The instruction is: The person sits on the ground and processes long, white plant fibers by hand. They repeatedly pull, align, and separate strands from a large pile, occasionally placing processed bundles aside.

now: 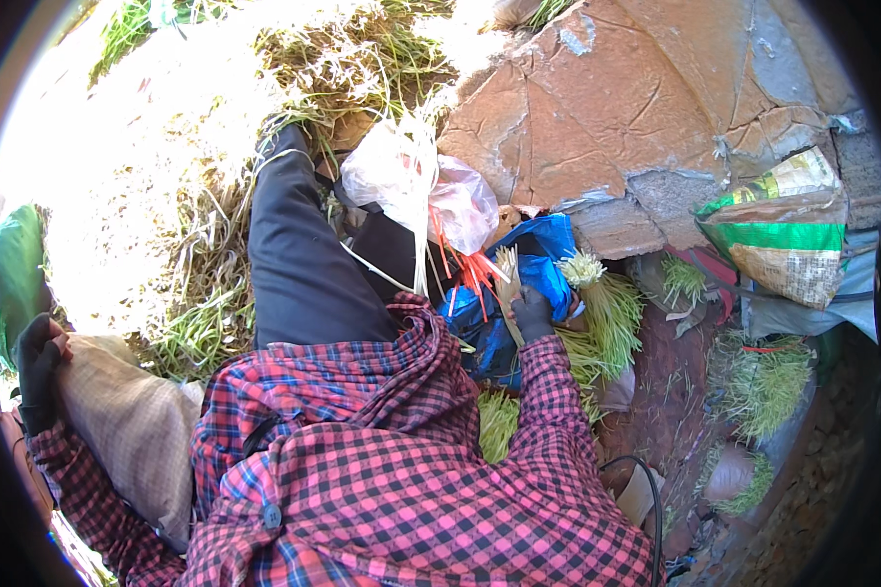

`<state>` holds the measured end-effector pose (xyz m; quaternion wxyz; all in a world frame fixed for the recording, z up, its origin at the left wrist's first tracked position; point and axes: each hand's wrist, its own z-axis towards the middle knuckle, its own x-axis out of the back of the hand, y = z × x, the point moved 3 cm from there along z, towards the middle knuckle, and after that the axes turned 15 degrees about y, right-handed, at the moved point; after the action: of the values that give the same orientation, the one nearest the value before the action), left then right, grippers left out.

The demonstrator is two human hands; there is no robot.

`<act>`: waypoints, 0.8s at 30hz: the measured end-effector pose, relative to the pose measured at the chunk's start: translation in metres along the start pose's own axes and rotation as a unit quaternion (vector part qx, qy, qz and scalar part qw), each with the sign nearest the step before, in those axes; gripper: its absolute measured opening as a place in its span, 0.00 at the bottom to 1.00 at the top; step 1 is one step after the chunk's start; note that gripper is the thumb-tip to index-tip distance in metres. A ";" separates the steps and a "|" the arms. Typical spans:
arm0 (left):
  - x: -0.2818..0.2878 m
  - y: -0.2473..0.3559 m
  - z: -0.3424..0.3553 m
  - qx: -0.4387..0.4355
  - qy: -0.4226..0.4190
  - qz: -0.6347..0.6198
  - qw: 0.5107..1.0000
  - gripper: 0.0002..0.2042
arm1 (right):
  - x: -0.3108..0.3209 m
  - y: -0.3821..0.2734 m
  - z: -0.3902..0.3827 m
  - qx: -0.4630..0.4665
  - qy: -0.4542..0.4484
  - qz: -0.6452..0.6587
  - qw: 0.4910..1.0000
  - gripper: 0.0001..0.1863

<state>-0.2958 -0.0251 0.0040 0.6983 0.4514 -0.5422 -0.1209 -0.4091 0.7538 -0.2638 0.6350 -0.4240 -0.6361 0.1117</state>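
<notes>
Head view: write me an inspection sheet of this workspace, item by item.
Surface: reddish bare earth, strewn with green stalks and dry straw.
Job's things: bundle of green shoots with white root ends lying by a blue bag.
Clutter: white plastic bag, printed woven sack, tan sack, more shoot bundles.
Hands: right hand, dark-gloved, shut on a pale flat stick; left hand, gloved, rests on the tan sack, grip unclear.
Cables: one dark cord near the right sleeve.
Surroundings: cracked reddish wall; bright sunlit ground upper left.
</notes>
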 end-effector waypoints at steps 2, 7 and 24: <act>0.001 -0.002 -0.001 0.000 0.007 0.001 1.000 0.05 | -0.002 -0.021 -0.007 -0.099 -0.017 -0.008 0.995 0.05; -0.001 -0.004 0.001 -0.001 0.002 -0.010 1.000 0.04 | -0.012 0.004 0.006 -0.308 -0.063 0.206 0.927 0.09; 0.000 -0.005 0.001 0.002 0.005 -0.012 1.000 0.04 | -0.001 -0.038 -0.012 -0.102 -0.043 0.185 0.976 0.02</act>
<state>-0.2946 -0.0282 0.0005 0.6984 0.4600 -0.5336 -0.1259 -0.4138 0.7249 -0.2367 0.5286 -0.5916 -0.5815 0.1800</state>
